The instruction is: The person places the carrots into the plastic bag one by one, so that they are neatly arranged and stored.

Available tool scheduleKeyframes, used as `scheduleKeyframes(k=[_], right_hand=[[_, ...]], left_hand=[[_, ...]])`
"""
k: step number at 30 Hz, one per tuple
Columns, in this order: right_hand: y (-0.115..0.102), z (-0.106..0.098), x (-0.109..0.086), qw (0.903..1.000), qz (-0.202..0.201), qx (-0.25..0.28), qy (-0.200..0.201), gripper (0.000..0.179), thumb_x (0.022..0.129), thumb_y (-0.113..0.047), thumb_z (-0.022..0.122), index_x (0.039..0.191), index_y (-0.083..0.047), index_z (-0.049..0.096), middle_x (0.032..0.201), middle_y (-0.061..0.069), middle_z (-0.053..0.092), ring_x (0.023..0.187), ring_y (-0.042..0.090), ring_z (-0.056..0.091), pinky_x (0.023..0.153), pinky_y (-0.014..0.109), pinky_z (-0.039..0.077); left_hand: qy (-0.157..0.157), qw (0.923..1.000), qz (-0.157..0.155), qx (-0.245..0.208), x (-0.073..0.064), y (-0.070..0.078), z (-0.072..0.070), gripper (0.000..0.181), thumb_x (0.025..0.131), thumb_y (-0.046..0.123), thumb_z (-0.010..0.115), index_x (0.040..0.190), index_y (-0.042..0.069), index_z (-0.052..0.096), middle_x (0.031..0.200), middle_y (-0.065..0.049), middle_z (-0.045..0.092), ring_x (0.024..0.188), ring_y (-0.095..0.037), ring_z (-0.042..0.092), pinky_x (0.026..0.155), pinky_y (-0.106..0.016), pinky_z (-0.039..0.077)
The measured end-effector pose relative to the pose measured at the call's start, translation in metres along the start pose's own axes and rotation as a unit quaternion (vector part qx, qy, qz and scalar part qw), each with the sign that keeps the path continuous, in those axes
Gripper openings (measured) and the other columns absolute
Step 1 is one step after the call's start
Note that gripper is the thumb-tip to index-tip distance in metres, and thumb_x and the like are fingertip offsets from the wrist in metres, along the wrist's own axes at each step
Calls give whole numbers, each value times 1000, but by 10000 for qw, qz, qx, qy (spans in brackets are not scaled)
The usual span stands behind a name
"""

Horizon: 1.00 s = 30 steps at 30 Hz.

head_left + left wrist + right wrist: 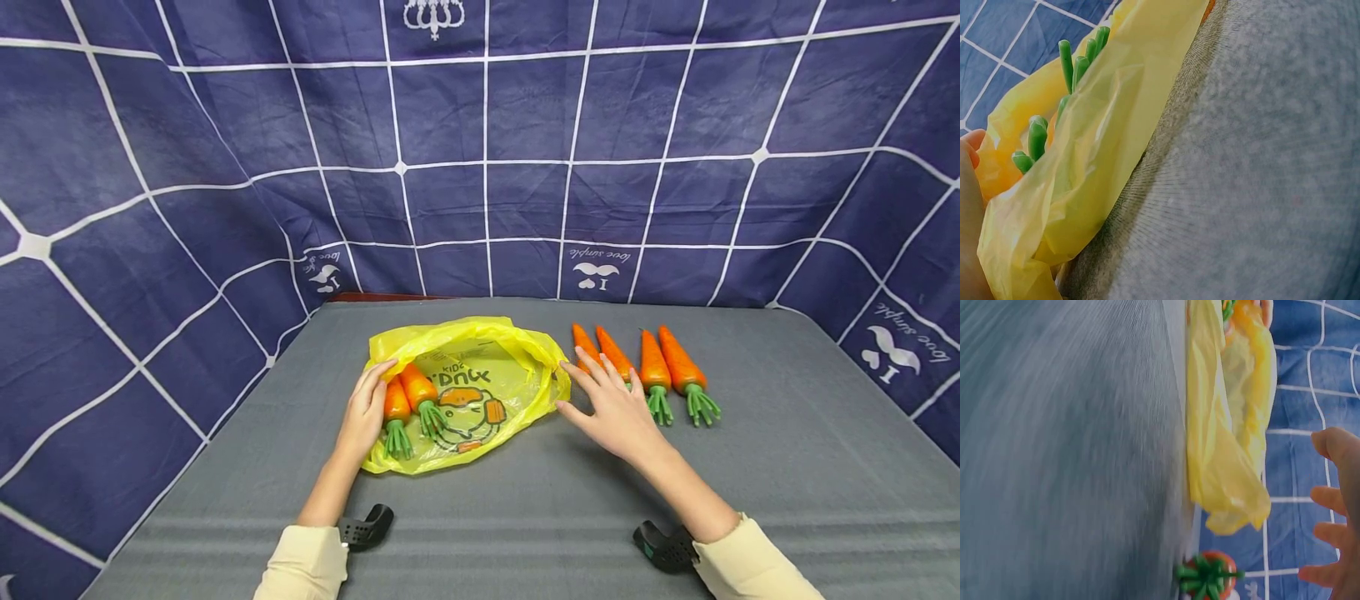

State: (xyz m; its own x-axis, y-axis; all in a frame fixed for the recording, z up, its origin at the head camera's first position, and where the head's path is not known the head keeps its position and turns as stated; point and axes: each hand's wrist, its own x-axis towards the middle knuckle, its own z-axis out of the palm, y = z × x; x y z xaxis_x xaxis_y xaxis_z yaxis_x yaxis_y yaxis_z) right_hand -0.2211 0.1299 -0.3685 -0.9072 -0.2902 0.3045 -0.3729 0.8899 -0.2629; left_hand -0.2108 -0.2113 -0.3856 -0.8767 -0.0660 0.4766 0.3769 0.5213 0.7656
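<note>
Yellow bag (517,375) lies mouth agape on the bench (510,517), two carrots (418,387) at its 9 o'clock; left hand (363,412) at that rim, whether pinching I cannot tell; right hand (618,417), fingers apart, beside the 3 o'clock rim; four carrots (681,362) beyond.

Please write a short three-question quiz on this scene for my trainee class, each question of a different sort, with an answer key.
1. How many carrots lie in the mouth of the yellow bag?

2. True or false: the loose carrots lie on the person's right of the bag.

3. Which describes the right hand?
A: clenched into a fist
B: wrapped round a carrot
C: fingers spread apart

Key
1: two
2: true
3: C
</note>
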Motion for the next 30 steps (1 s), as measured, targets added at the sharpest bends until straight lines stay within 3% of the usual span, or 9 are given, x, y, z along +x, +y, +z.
scheduleKeyframes(k=[23,30], right_hand=[[95,-32,-20,9981,480,-82,370,54,87,-43,54,130,-11,47,143,18,32,128,40,29,95,65,19],[125,-34,-21,9973,725,22,111,56,90,-44,48,133,-8,43,145,21,26,129,44,26,90,68,21]], left_hand=[[-18,10000,31,-39,0,1,-1,34,94,-2,35,125,-2,51,129,-23,46,124,-34,39,103,-46,28],[-69,10000,-30,-14,0,1,-1,34,95,0,35,126,-1,50,130,-23,46,125,-34,38,104,-49,28]])
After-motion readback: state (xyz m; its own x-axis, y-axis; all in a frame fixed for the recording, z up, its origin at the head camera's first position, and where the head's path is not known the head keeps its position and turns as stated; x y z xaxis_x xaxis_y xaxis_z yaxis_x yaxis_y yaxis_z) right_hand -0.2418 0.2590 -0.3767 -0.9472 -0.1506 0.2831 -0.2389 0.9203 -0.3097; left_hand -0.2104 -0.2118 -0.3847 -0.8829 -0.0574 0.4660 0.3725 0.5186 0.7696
